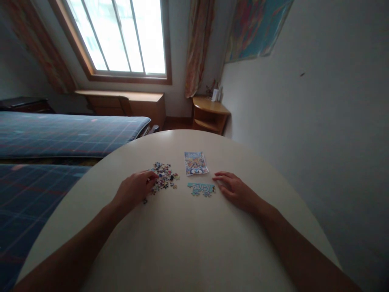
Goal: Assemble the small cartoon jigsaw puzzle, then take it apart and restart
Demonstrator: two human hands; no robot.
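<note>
A loose pile of small jigsaw puzzle pieces (164,175) lies on the round table left of centre. My left hand (136,186) is at the pile's left edge, its fingers bent together among the pieces; whatever is between the fingertips is hidden. One stray piece (145,201) lies just below that hand. A joined strip of puzzle (201,189), light blue with white lettering, sits in the middle with an uneven lower edge. Right of it, my right hand (235,190) rests on the table, fingers apart and holding nothing. Above the strip lies a colourful printed picture sheet (195,164).
The pale round table (194,243) fills the foreground. Along its left side is a bed with a blue plaid mattress (73,134). A wooden desk (130,97) stands under the window, and a corner cabinet (211,106) is beyond the table. A white wall (328,134) runs along the right.
</note>
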